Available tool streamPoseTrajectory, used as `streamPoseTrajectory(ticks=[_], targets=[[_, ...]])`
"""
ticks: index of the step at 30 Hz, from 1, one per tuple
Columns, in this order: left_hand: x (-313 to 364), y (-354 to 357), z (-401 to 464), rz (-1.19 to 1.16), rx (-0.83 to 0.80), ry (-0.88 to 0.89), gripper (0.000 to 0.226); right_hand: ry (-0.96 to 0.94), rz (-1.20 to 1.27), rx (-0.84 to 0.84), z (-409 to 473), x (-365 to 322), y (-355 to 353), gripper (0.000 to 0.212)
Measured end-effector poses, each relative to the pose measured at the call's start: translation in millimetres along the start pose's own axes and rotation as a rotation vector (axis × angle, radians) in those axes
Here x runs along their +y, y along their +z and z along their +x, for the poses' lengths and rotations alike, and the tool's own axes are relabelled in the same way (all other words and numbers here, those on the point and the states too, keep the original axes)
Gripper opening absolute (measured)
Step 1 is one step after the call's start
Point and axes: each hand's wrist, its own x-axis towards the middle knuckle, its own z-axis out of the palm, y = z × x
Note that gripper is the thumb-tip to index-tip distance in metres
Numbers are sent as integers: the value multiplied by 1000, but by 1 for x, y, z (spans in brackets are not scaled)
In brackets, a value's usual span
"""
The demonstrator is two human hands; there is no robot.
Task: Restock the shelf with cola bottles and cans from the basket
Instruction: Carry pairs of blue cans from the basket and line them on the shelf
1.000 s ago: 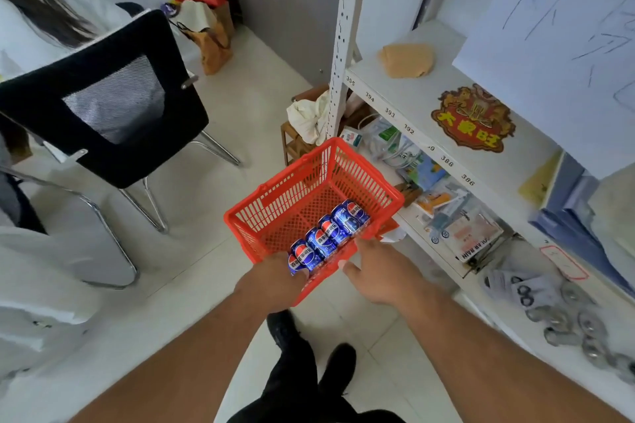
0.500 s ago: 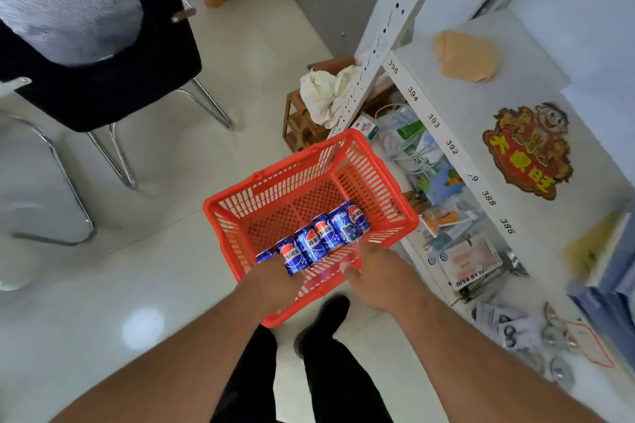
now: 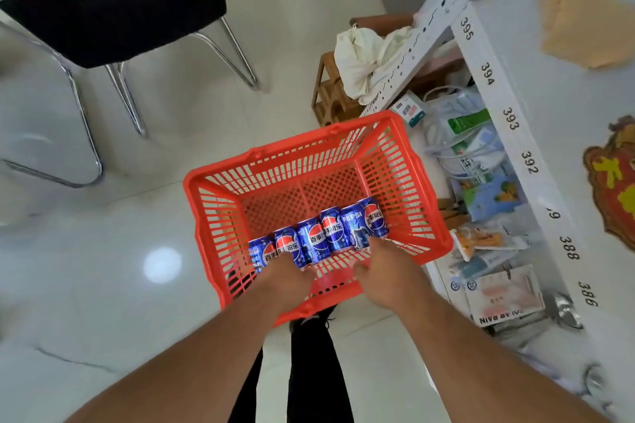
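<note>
Lower over the basket (image 3: 309,161) than half a second ago, hands deeper inside. In the head view: six cola cans (image 3: 326,233) lying in a row along the near wall. Left hand (image 3: 285,282) on the leftmost cans, right hand (image 3: 388,271) at the rightmost; fingers hidden, grip impossible to judge. Best taken by the sides, then up onto the white shelf (image 3: 536,86) at right.

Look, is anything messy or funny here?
Yes. A white cloth is heaped crumpled on the stool by the shelf post, and packets lie jumbled on the lower shelf. The cans lie in a neat row in the basket.
</note>
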Motion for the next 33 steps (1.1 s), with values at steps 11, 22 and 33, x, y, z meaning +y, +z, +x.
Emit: streamPoseTrajectory(ticks=[11, 22, 33], targets=[[22, 28, 67, -194, 67, -140, 71, 8, 0, -10, 81, 21, 18, 42], [17, 49, 116, -364, 74, -209, 36, 74, 30, -20, 126, 36, 43, 38], [13, 70, 156, -446, 128, -311, 23, 234, 96, -34, 154, 49, 66, 51]])
